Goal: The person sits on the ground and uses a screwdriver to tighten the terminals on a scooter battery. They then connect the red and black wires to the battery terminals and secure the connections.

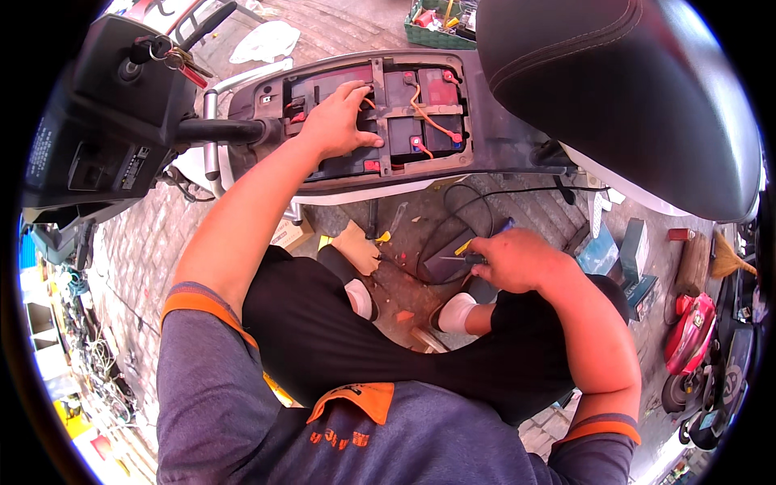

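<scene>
In front of me is the uncovered battery compartment point(436, 167) of an electric scooter, with several dark batteries point(402, 133) joined by orange wires point(424, 111). My left hand point(335, 121) lies over the compartment's left half, fingers and thumb spread, hiding part of the batteries and the frame under it. Lower and to the right, above the ground near my knee, my right hand point(517, 259) is closed around a screwdriver point(477, 259). Its thin shaft points left. Most of the handle is hidden in the fist.
The black seat point(614, 89) rises at the right, the handlebar column point(218, 131) at the left with keys point(174, 58) in it. A black cable point(517, 191) loops below the scooter. Boxes point(634, 246), a red bag point(691, 331) and a green basket point(432, 34) stand around.
</scene>
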A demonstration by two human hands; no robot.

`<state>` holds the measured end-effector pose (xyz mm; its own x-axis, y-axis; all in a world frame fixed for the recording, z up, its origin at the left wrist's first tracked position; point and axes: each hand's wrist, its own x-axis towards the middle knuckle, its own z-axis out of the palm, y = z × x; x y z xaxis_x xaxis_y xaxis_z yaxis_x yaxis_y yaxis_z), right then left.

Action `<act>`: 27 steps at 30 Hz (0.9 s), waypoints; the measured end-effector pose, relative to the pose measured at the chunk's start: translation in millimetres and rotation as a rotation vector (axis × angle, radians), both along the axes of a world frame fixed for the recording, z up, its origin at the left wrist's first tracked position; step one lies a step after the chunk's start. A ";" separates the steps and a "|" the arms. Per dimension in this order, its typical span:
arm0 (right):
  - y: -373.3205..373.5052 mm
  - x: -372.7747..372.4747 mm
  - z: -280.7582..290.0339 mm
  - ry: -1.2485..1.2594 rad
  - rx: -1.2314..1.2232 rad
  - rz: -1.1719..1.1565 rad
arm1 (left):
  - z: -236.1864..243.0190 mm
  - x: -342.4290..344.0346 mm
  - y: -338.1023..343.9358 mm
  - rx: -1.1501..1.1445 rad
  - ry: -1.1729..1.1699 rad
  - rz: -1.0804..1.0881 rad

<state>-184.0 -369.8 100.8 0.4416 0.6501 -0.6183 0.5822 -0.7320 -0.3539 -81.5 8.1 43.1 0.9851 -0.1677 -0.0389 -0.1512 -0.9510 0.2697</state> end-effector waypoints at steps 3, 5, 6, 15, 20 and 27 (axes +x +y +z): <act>2.6 4.2 1.7 0.018 -0.028 0.006 | 3.4 -1.3 8.0 -0.094 0.001 0.061; 3.6 6.2 1.6 0.043 -0.037 -0.006 | 5.4 -3.0 10.8 -0.108 0.002 0.032; 4.5 9.0 -1.4 0.028 -0.017 0.000 | 5.3 -0.7 12.8 -0.098 -0.007 0.015; 16.6 5.8 -91.7 0.156 -0.119 -0.017 | 43.6 -20.9 -8.1 -0.392 -0.489 0.021; 69.8 20.1 -161.6 0.121 -0.487 0.084 | 174.6 -77.5 -48.4 -0.629 0.089 0.000; 110.6 -11.9 -288.8 0.010 -0.222 -0.046 | 185.7 -199.3 -66.8 -0.571 0.238 -0.096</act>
<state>-195.9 -259.2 -188.0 0.4609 0.4765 -0.7487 0.5434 -0.8185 -0.1864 -280.8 -58.8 228.8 0.9399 -0.3144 -0.1330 -0.1026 -0.6318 0.7683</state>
